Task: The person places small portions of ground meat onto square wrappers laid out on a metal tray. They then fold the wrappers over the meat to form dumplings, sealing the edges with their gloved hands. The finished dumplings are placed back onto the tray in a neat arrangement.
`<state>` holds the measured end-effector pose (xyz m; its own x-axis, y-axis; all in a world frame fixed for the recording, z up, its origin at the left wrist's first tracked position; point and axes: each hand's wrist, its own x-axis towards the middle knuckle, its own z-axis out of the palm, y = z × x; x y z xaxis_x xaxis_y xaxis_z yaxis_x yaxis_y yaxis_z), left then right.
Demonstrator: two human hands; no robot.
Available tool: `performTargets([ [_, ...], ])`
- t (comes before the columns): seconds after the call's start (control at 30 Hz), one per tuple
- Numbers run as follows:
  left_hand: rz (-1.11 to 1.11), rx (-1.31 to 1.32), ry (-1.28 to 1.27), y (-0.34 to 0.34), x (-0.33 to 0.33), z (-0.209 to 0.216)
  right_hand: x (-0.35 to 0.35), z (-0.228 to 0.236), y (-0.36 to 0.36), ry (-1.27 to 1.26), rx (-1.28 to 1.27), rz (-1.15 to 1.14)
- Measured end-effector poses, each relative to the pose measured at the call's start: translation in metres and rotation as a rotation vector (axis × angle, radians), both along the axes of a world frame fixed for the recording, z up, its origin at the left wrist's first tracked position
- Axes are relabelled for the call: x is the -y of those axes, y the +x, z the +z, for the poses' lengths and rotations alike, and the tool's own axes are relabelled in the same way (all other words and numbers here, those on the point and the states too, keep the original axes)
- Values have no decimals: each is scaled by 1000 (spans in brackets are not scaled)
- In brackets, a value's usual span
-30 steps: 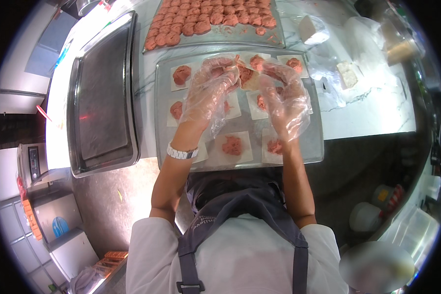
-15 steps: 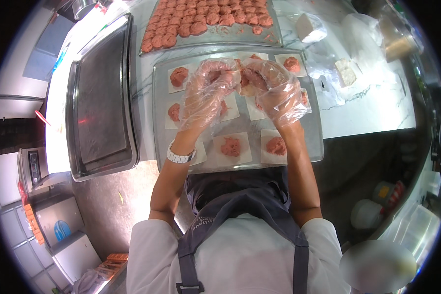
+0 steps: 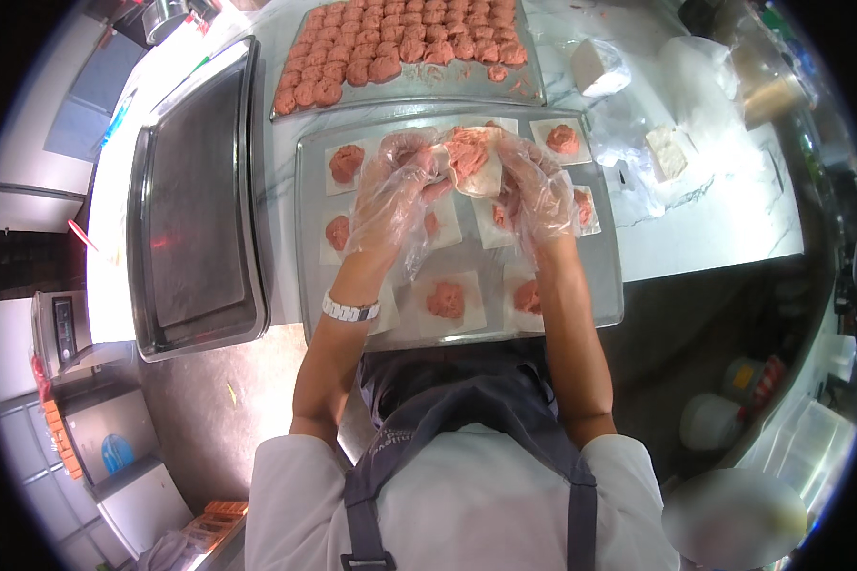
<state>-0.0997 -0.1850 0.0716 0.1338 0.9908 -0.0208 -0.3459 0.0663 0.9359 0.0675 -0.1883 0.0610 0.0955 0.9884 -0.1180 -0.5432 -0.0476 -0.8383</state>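
Both my hands wear clear plastic gloves and are raised over a metal tray (image 3: 324,285). Between them is a dumpling wrapper (image 3: 481,181) with a lump of pink meat filling (image 3: 468,152) on it. My left hand (image 3: 398,181) pinches the wrapper's left edge; my right hand (image 3: 540,190) grips its right edge. On the tray below lie several square wrappers, each with a filling portion, such as a wrapper (image 3: 477,314) near the front and another (image 3: 575,154) at the far right. My hands and forearms cover some of them.
Beyond the tray, a second tray (image 3: 352,99) holds rows of pink meat portions. Stacked dark empty trays (image 3: 200,209) stand at the left. At right on the marble table (image 3: 724,214) lie a wrapped white stack (image 3: 600,68), a smaller white stack (image 3: 667,155) and plastic bags.
My hands have drawn slightly apart, and the wrapper between them is now spread flatter, with its filling showing. Both hands still hold it.
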Motion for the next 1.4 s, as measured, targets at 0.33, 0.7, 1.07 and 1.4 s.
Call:
performTargets([
  [0.33, -46, -161, 150, -7, -11, 10, -11, 12, -1, 37, 285, 184],
  [0.7, 166, -282, 216, -6, -10, 8, -1, 0, -38, 69, -18, -73],
  [1.07, 245, -606, 360, -8, -2, 16, 9, -6, -52, 137, -172, -148],
  [1.4, 195, -282, 192, -8, -9, 0, 8, -12, -53, 90, -351, -88],
])
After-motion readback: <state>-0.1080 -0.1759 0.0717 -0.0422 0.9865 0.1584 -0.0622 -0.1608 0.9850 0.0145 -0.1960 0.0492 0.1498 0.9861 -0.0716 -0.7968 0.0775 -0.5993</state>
